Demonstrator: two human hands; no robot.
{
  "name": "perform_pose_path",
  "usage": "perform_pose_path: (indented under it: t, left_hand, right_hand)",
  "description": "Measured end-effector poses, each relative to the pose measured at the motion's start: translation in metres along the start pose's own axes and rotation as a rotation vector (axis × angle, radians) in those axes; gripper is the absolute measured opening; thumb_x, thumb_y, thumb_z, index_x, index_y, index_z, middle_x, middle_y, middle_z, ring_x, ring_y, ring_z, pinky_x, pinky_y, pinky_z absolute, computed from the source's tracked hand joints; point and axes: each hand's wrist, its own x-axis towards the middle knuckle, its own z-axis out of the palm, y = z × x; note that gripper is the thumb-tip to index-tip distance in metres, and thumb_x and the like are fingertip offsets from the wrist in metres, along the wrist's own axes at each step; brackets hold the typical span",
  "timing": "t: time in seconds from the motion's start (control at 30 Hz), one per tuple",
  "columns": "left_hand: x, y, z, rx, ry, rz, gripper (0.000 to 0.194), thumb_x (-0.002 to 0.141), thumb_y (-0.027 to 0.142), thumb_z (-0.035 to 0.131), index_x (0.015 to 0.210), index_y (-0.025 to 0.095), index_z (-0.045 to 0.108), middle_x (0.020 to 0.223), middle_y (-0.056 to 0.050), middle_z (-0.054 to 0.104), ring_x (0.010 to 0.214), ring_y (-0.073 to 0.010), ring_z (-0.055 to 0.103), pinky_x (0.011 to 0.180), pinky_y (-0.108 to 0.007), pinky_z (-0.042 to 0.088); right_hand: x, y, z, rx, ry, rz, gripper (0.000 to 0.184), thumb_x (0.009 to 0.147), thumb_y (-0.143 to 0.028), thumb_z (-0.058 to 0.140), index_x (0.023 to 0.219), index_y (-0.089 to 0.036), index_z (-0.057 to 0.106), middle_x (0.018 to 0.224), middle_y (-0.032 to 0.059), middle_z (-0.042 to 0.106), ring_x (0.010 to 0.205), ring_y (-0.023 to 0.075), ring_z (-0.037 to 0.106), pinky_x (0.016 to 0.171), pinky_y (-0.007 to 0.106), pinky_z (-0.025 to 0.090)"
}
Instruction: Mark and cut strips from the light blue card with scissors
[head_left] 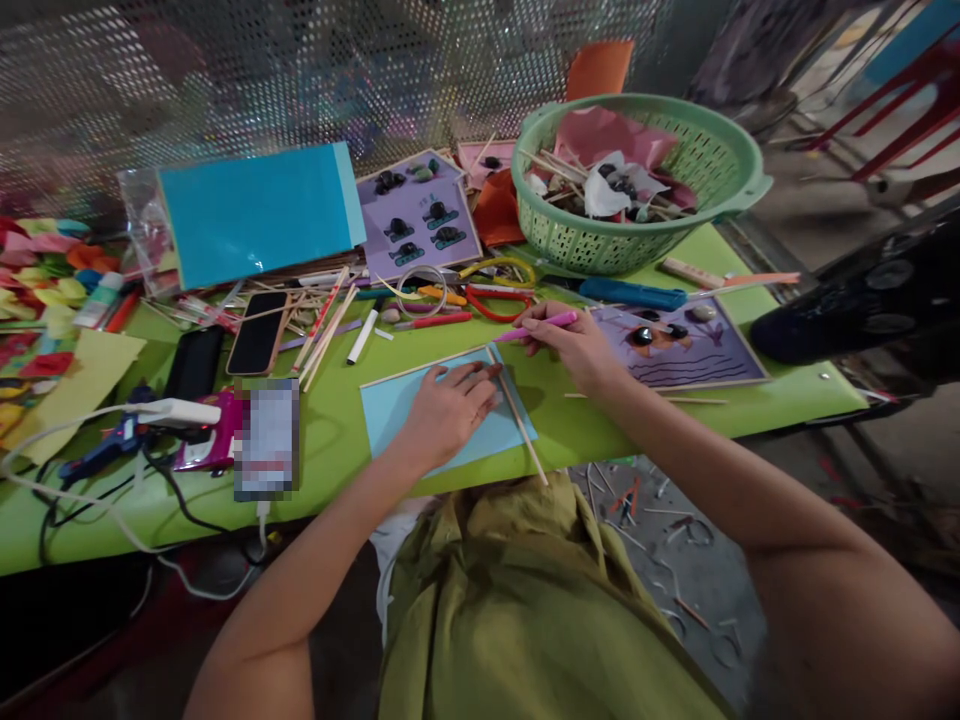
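Fingers (530, 338) of the right hand (566, 342) pinching a pink pen (559, 320), tip aimed left at the upper end of a thin wooden stick (516, 415); contact between tip and stick too small to tell. Fingers of the left hand (450, 405) loosely spread and bent, resting on pale blue paper (390, 420) just left of that stick. Paper plain and smooth, lying aslant on the green table (334, 430), with the stick slanting along its right side and a second stick (409, 372) along its far edge. Beyond, to the right, a green basket (600, 242) holding pink paper (611, 135), crumpled white paper (602, 197), more sticks and dark stones. Lower end of the first stick poking past the paper to the table's near edge. Bare strips left of the paper, toward a phone (266, 440), and right, toward a purple picture (701, 350).
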Motion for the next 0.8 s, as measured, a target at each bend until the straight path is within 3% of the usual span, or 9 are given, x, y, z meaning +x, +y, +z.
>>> perform_pose_path:
  t: [0.53,0.8]
  left_hand:
    - [-0.0022,-0.003,0.0039,-0.029,0.034,-0.001,0.03,0.109,0.032,0.039,0.12,0.022,0.065,0.144,-0.009,0.067,0.138,-0.023,0.058,0.108,-0.046,0.038]
    - [-0.0024,-0.0047,0.0058,-0.034,0.044,-0.001,0.033,0.11,0.034,0.035,0.118,0.022,0.065,0.142,-0.008,0.069,0.138,-0.0227,0.058,0.106,-0.046,0.039]
  right_hand:
    - [0.0006,0.0037,0.0031,-0.028,-0.02,-0.014,0.049,0.069,-0.068,0.084,0.077,-0.021,0.071,0.071,-0.0001,0.066,0.059,0.0115,0.057,0.055,0.026,0.051]
    - [0.0009,0.0057,0.002,-0.113,-0.056,-0.014,0.045,0.075,-0.064,0.08,0.081,-0.021,0.07,0.076,0.0013,0.067,0.062,0.0131,0.059,0.057,0.028,0.051]
